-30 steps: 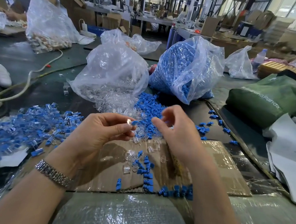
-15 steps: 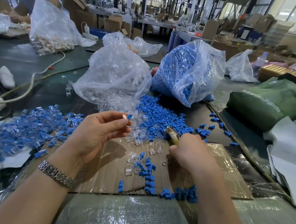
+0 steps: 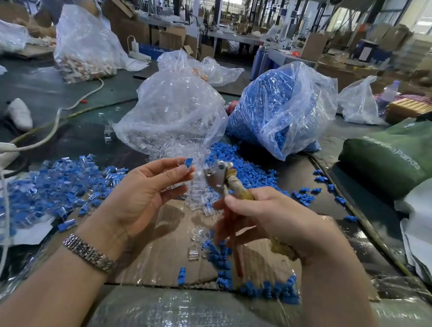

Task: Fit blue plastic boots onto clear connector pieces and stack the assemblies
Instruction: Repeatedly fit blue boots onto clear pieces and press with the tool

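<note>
Left hand (image 3: 143,196) pinches a small blue plastic boot (image 3: 188,162) between thumb and fingertips, other fingers loosely spread. Right hand (image 3: 270,218) grips the wrapped handles of a metal-headed plier tool (image 3: 217,177), head just at 3 o'clock of the boot, not touching. Both are held above the cardboard sheet (image 3: 164,250) on the desk (image 3: 57,100). Assembled blue-and-clear pieces (image 3: 49,187) heaped at 9 o'clock; loose blue boots (image 3: 243,166) at 12 o'clock.
</note>
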Demonstrator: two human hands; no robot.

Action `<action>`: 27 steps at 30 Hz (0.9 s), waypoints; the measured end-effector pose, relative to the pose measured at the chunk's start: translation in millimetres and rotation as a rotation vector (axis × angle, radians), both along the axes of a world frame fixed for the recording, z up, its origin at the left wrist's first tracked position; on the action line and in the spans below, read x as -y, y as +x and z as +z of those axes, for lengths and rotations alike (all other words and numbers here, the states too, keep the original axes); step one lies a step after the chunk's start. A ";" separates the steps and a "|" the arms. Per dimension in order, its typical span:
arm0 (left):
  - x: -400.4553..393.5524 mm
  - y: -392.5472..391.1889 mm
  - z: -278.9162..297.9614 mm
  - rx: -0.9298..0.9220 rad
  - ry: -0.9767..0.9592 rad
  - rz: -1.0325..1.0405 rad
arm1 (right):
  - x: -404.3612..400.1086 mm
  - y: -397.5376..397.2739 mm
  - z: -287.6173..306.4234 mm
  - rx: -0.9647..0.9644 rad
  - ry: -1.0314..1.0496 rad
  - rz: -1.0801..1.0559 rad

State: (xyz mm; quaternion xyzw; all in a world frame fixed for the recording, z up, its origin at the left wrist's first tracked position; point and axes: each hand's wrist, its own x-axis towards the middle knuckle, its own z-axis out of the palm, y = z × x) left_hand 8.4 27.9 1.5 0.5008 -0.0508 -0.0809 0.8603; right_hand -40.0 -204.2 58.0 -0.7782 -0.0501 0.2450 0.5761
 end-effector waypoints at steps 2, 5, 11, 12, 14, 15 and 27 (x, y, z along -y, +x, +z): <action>2.0 0.7 -0.8 0.005 0.012 0.008 | -9.5 -1.7 1.4 0.027 -0.058 0.054; 3.2 -0.6 -1.5 0.012 0.035 0.012 | -19.5 -3.6 4.3 0.073 -0.108 0.110; 6.5 -6.2 1.2 0.042 0.124 0.027 | -23.9 -4.1 4.4 0.099 -0.154 0.109; 6.8 -6.3 2.2 0.058 0.150 0.035 | -24.3 -3.8 4.1 0.104 -0.167 0.107; 5.9 -6.2 2.6 0.095 0.218 0.044 | -25.3 -3.0 2.1 0.115 -0.180 0.100; 5.1 -5.8 2.3 0.109 0.241 0.045 | -26.0 -2.5 0.7 0.120 -0.180 0.090; 1.7 -1.9 -1.7 0.202 0.310 0.095 | -21.1 0.1 -7.2 0.121 -0.150 0.062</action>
